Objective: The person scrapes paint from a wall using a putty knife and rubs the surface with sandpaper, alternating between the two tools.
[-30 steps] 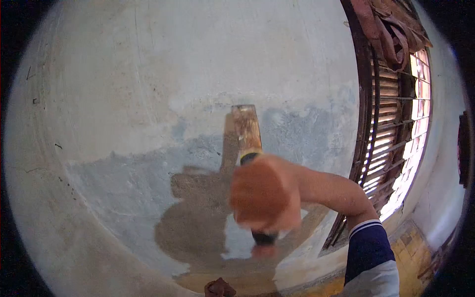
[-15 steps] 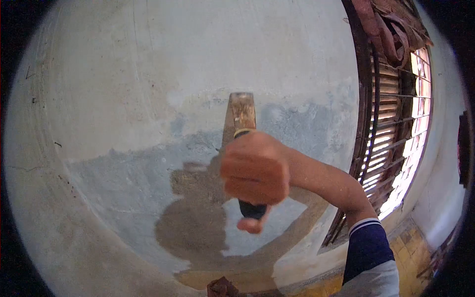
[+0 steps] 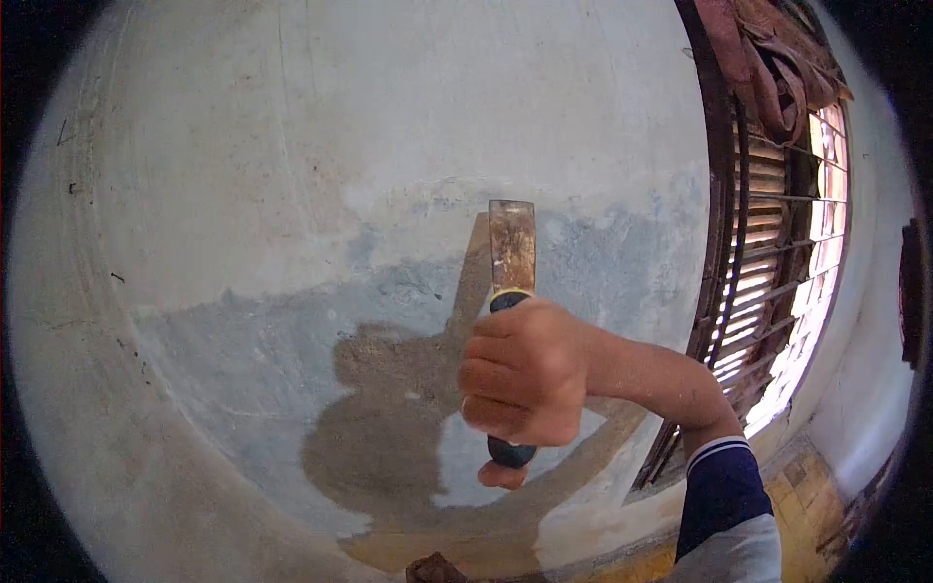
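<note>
My right hand (image 3: 525,374) is wrapped round the dark handle of a scraper (image 3: 512,248). Its flat, worn metal blade points up in front of the wall (image 3: 408,126). A yellow band shows where the blade meets the handle, and the handle's lower end sticks out below my fist. Whether the blade's edge touches the wall I cannot tell. Behind it the wall changes from whitish above to a patchy blue-grey area (image 3: 262,360) below. My left hand is out of view.
A barred window (image 3: 763,262) with slats is on the right, with a reddish cloth (image 3: 777,92) hanging at its top. Yellow tiles (image 3: 802,496) show at the lower right. A dark brown object (image 3: 434,567) lies at the bottom edge.
My right hand and the scraper have moved down and slightly right in the view. More of the blade's shadow now shows to its left.
</note>
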`<state>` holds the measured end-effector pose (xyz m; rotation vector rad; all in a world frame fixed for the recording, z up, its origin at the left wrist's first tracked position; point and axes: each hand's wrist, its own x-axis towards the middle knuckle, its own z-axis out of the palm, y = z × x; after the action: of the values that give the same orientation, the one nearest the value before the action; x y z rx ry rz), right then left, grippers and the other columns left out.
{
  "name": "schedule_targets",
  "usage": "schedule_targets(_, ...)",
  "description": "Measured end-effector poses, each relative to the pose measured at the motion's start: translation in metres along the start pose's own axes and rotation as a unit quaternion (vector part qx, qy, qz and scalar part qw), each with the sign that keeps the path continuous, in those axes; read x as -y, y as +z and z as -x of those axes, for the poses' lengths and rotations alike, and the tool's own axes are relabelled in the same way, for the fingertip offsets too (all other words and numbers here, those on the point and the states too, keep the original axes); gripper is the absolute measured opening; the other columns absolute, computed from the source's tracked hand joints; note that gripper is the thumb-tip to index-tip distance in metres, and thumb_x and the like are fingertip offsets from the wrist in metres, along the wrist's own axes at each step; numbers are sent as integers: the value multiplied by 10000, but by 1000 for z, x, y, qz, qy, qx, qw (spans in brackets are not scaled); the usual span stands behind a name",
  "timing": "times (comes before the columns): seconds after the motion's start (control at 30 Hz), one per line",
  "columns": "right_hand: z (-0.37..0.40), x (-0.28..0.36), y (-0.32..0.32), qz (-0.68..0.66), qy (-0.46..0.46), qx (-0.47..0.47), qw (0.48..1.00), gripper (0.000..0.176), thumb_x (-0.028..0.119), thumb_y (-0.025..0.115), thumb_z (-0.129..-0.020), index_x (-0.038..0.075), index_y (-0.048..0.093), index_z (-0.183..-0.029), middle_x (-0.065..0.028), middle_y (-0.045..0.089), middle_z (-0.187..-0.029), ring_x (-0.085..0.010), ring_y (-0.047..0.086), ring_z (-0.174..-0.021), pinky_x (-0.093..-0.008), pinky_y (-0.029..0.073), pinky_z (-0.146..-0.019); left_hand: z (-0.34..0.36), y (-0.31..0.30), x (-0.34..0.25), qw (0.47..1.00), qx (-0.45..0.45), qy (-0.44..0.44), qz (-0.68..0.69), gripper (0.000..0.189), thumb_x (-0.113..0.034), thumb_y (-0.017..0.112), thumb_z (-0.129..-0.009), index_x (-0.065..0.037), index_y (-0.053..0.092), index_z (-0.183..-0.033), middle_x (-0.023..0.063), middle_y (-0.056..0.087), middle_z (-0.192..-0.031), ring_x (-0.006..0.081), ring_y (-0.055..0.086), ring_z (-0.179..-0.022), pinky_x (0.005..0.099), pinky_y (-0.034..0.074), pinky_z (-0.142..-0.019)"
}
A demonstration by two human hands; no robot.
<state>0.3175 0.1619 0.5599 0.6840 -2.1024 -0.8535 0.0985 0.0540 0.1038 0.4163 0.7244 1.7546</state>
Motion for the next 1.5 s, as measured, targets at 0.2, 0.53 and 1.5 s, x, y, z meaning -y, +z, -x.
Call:
schedule_targets(0.2, 12, -26, 14, 25, 21, -19, 999, 445, 431, 581, -834, 108, 434, -566, -1, 387, -595, -187, 471, -483, -333, 389, -425, -5, 4, 1, 1000, 3, -6, -6, 462, -407, 404, -1054, -111, 420, -700, -4, 317, -600, 161, 218, -455, 335, 262, -453)
schedule_targets(0.53, 10, -25, 17, 41, 55, -25, 997, 406, 432, 656, -766, 111, 476, -595, -9, 434, -621, -205, 480, -490, -335, 405, -421, -6, 5, -2, 1000, 4, -10, -13, 456, -415, 406, -1052, -107, 431, -716, 2, 332, -617, 166, 235, -474, 341, 273, -469)
schedule_targets(1.5, 3, -24, 21, 85, 120, -48, 988, 412, 516, 682, -686, 147, 508, -632, -26, 463, -634, -224, 523, -521, -354, 447, -469, -10, 5, -6, 1000, 5, -17, -19, 443, -436, 413, -1045, -96, 462, -765, 20, 375, -665, 180, 286, -529, 357, 304, -515)
